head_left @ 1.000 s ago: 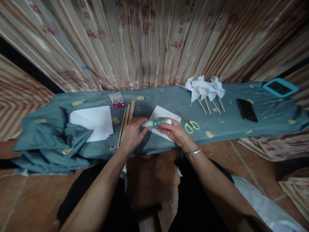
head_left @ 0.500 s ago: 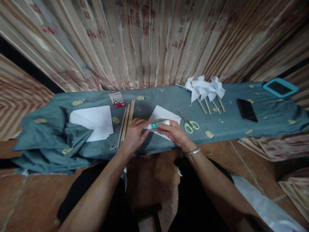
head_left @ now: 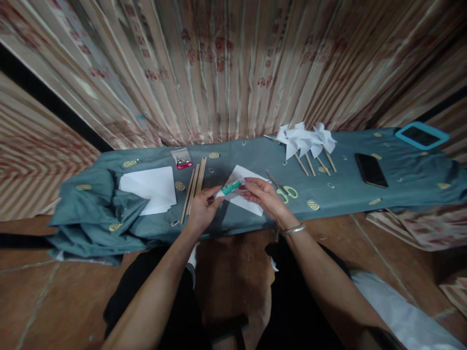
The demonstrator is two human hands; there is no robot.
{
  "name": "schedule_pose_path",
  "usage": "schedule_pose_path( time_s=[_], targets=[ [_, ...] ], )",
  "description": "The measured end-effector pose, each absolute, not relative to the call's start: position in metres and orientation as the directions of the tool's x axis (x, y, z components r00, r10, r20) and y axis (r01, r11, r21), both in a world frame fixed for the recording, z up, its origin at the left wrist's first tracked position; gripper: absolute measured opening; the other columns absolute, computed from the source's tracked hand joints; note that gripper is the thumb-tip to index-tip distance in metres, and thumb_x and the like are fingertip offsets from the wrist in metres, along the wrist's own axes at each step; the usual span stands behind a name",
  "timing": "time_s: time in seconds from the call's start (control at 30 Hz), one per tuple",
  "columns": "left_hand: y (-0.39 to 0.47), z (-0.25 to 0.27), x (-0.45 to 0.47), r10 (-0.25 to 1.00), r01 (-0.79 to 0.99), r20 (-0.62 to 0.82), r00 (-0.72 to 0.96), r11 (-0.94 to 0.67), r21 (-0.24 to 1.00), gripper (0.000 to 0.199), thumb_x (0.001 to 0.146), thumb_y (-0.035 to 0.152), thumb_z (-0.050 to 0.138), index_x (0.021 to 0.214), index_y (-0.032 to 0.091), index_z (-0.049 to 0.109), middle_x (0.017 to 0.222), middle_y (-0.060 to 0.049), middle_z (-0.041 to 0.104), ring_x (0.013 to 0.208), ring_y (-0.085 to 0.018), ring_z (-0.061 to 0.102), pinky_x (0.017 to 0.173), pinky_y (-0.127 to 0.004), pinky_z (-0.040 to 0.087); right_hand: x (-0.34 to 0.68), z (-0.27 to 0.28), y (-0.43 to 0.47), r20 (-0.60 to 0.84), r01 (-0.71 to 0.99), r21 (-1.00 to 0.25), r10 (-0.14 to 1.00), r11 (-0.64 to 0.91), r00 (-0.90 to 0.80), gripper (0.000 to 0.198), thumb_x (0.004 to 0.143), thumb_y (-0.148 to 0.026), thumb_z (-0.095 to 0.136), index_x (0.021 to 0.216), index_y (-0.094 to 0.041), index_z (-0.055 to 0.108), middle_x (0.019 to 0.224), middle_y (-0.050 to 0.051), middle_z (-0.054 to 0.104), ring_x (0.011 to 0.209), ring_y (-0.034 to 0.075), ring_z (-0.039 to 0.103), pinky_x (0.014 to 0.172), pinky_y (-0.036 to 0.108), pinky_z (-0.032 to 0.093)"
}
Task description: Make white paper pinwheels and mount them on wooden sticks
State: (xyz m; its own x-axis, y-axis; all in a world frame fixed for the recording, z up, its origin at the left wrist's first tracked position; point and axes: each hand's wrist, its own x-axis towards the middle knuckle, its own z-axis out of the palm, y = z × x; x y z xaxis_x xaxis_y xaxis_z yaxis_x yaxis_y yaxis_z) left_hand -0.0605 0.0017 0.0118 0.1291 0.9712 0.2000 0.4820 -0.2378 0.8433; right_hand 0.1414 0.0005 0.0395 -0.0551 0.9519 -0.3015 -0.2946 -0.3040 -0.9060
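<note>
A green and white glue stick (head_left: pixel 231 188) slants between my hands, above a square sheet of white paper (head_left: pixel 251 204) on the cloth. My left hand (head_left: pixel 205 206) grips its lower white end between thumb and fingers. My right hand (head_left: pixel 265 197) pinches the upper end, which is blurred and partly covered by the fingertips. Scissors with light green handles (head_left: pixel 288 193) lie just beyond the right hand. Beside the left hand are several thin wooden sticks (head_left: pixel 195 187).
A stack of white paper (head_left: pixel 153 187) lies to the left under a cloth fold. Behind the sticks is a small box of metal pins (head_left: pixel 182 159). Several paper pinwheels (head_left: pixel 306 138), a black phone (head_left: pixel 371 170) and a blue-framed tablet (head_left: pixel 422 135) lie right. A curtain (head_left: pixel 226 73) hangs behind.
The glue stick has tilted, its right end rising. My right hand has moved from around its body to its far end, and its fingers are straighter. The view has shifted slightly.
</note>
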Motion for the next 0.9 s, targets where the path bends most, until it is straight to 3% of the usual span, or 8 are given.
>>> schedule_pose_path(
  time_s=[0.07,0.17,0.3,0.4,0.5,0.67,0.8,0.9],
  targets=[
    [0.007,0.01,-0.064,0.985,0.489,0.169,0.044,-0.169,0.856,0.034,0.08,0.032,0.06,0.109,0.017,0.069,0.1,-0.007,0.073,0.081,-0.019,0.067,0.075,-0.032,0.054,0.15,0.04,0.001,-0.279,-0.248,-0.93,0.96,-0.273,-0.011,0.033,0.071,-0.03,0.078,0.098,-0.019,0.063,0.084,0.003,0.075,0.068,0.011,0.069,0.065,0.021,0.054],
    [0.017,0.012,-0.07,0.983,0.608,0.183,-0.007,-0.141,0.781,0.033,0.083,0.036,0.056,0.104,0.014,0.07,0.1,-0.009,0.072,0.081,-0.02,0.067,0.077,-0.032,0.053,0.164,0.035,0.002,-0.232,-0.174,-0.959,0.973,-0.225,0.022,0.034,0.07,-0.031,0.077,0.098,-0.018,0.063,0.083,0.004,0.074,0.069,0.012,0.069,0.066,0.023,0.054],
    [0.027,0.02,-0.074,0.984,0.822,0.173,0.038,-0.129,0.555,0.031,0.085,0.033,0.053,0.104,0.015,0.069,0.098,-0.01,0.072,0.083,-0.022,0.067,0.078,-0.032,0.051,0.181,0.025,0.0,-0.154,-0.032,-0.988,0.987,-0.153,0.039,0.033,0.071,-0.031,0.073,0.099,-0.018,0.063,0.079,0.003,0.073,0.068,0.014,0.068,0.066,0.026,0.054],
    [0.03,0.026,-0.074,0.98,0.92,0.169,0.106,-0.161,0.356,0.033,0.086,0.032,0.051,0.11,0.015,0.067,0.105,-0.013,0.071,0.091,-0.025,0.066,0.082,-0.034,0.05,0.192,0.021,-0.008,-0.046,0.221,-0.974,0.999,-0.051,0.028,0.026,0.078,-0.03,0.066,0.101,-0.018,0.065,0.08,0.004,0.073,0.073,0.017,0.069,0.072,0.032,0.055],
    [0.032,0.03,-0.075,0.974,0.96,0.164,0.157,-0.189,0.206,0.032,0.087,0.03,0.05,0.109,0.014,0.066,0.104,-0.013,0.07,0.097,-0.028,0.064,0.088,-0.037,0.048,0.197,0.022,-0.022,0.111,0.555,-0.824,0.993,0.113,-0.038,0.024,0.084,-0.026,0.057,0.106,-0.02,0.067,0.094,0.008,0.074,0.087,0.021,0.069,0.084,0.039,0.054],
    [0.024,0.034,-0.071,0.896,0.92,0.313,0.314,-0.368,0.131,0.047,0.084,0.029,0.058,0.126,0.009,0.056,0.12,-0.016,0.063,0.112,-0.031,0.055,0.097,-0.043,0.044,0.195,0.016,-0.047,0.257,0.743,-0.556,0.927,0.373,-0.273,0.039,0.087,-0.017,0.049,0.125,-0.017,0.06,0.134,0.015,0.057,0.126,0.026,0.051,0.107,0.048,0.04],
    [-0.002,0.032,-0.053,0.727,0.742,0.349,0.591,-0.66,0.118,0.033,0.084,0.022,0.059,0.115,0.015,0.062,0.119,-0.014,0.063,0.112,-0.03,0.054,0.096,-0.045,0.045,0.192,0.006,-0.054,0.258,0.764,-0.495,0.91,0.414,-0.326,0.044,0.087,-0.016,0.048,0.131,-0.016,0.055,0.14,0.016,0.052,0.132,0.028,0.045,0.11,0.05,0.038],
    [-0.018,0.028,-0.034,0.662,0.664,0.306,0.684,-0.739,0.113,0.03,0.085,0.015,0.057,0.114,0.015,0.062,0.116,-0.013,0.064,0.11,-0.029,0.055,0.087,-0.043,0.049,0.19,0.003,-0.055,0.274,0.755,-0.487,0.898,0.439,-0.345,0.044,0.087,-0.018,0.049,0.131,-0.019,0.055,0.138,0.014,0.054,0.131,0.029,0.046,0.11,0.053,0.037]
  ],
)
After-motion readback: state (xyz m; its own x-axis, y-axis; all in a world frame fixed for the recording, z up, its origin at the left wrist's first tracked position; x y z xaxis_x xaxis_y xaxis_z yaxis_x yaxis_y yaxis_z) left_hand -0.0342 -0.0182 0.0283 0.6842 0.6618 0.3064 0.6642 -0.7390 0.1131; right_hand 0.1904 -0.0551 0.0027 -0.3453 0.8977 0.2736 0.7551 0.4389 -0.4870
